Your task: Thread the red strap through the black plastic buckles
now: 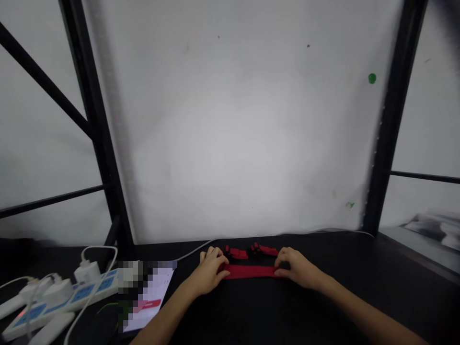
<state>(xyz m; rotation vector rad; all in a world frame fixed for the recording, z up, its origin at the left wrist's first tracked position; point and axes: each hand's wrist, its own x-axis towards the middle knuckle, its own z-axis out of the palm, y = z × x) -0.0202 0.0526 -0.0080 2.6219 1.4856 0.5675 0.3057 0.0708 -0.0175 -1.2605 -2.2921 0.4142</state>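
A flat red strap [251,271] lies stretched from side to side on the black tabletop. My left hand [212,270] pinches its left end between thumb and fingers. At the other end my right hand [296,268] pinches the strap in the same way. Just behind it rest two folded red straps with black parts, one on the left [237,253] and one on the right [265,250]. The fingers of my right hand are close to the right folded strap; whether they touch it I cannot tell.
A white power strip [84,293] with several plugged-in chargers and cables lies at the left. Beside it is a lit phone-like screen [158,287], partly pixelated. A thin cable [196,249] runs along the back edge by the white wall [244,143]. Black frame posts [390,120] flank the table.
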